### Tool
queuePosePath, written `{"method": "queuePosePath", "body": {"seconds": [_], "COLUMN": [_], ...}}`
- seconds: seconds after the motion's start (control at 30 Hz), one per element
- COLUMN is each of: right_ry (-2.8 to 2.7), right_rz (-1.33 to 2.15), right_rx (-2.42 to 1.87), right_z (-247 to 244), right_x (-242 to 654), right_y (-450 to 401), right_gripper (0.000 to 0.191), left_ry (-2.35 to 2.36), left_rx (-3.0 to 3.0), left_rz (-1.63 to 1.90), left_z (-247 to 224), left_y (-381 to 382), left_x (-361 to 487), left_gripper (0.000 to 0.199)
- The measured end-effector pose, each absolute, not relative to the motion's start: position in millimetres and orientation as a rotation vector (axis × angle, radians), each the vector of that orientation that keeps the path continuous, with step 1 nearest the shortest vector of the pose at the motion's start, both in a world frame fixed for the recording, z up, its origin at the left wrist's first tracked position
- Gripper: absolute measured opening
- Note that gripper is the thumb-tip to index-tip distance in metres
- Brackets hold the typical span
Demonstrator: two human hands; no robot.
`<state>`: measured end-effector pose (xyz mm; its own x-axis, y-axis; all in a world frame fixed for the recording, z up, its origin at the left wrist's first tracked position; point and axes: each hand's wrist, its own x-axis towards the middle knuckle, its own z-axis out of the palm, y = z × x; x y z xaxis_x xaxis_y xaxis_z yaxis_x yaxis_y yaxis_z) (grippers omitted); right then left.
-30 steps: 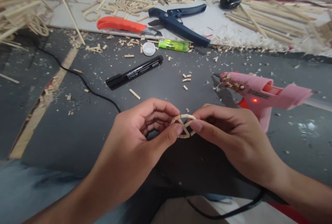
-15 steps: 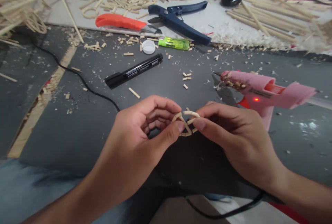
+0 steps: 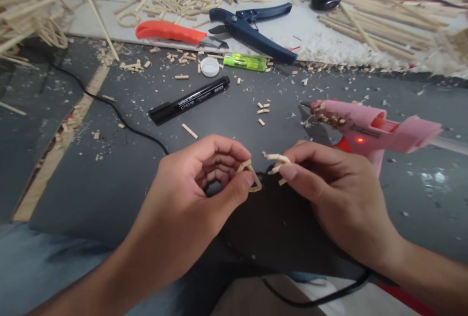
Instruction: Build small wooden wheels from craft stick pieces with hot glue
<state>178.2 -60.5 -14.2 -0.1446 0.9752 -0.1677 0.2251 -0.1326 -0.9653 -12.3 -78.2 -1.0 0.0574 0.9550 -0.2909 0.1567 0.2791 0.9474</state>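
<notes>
Between thumb and fingers, my left hand (image 3: 204, 194) pinches a small angular loop of short wooden pieces (image 3: 257, 179). My right hand (image 3: 332, 189) holds a curved wooden piece (image 3: 277, 157) made of short joined sticks, its open side facing left. A gap separates the two wooden pieces. Just behind my right hand, a pink glue gun (image 3: 361, 123) with a lit red light points its nozzle left. A black marker (image 3: 190, 100) lies beyond my left hand, with a short loose stick (image 3: 189, 131) nearby.
Farther back are an orange cutter (image 3: 170, 32), blue pruning shears (image 3: 252, 33), a green lighter (image 3: 244, 61) and a white cap (image 3: 209, 67). Wooden sticks (image 3: 380, 23) lie at the back right. A black cable (image 3: 120, 117) crosses the left side.
The two wooden pieces, close together before, are now apart. My right hand's piece has shifted right, and my left hand has moved slightly left with its loop.
</notes>
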Motion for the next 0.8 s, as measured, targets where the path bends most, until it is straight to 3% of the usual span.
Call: {"method": "queuePosePath", "body": {"seconds": [0.2, 0.37, 0.57, 0.8], "right_ry": [-1.367, -1.353, -1.402, -1.516], "right_rz": [1.355, 1.425, 1.46, 1.458], "right_rx": [-1.408, -1.333, -1.305, -1.252], "right_z": [-14.2, -13.8, -13.9, -13.6], "right_x": [179.4, 180.5, 180.2, 181.7], "right_y": [-58.1, -60.7, -60.0, -59.0], "right_gripper": [0.015, 0.018, 0.019, 0.011], "left_ry": [1.438, 1.534, 1.441, 1.421], "left_rx": [1.288, 1.742, 1.7, 1.695], "left_rz": [0.76, 0.829, 0.877, 0.895], "left_z": [-6.1, -5.0, 2.1, 0.0], "left_y": [-76.8, -80.5, -81.6, -83.4], "left_x": [-15.9, -17.3, -11.2, -9.1], "left_gripper": [0.01, 0.023, 0.002, 0.004]}}
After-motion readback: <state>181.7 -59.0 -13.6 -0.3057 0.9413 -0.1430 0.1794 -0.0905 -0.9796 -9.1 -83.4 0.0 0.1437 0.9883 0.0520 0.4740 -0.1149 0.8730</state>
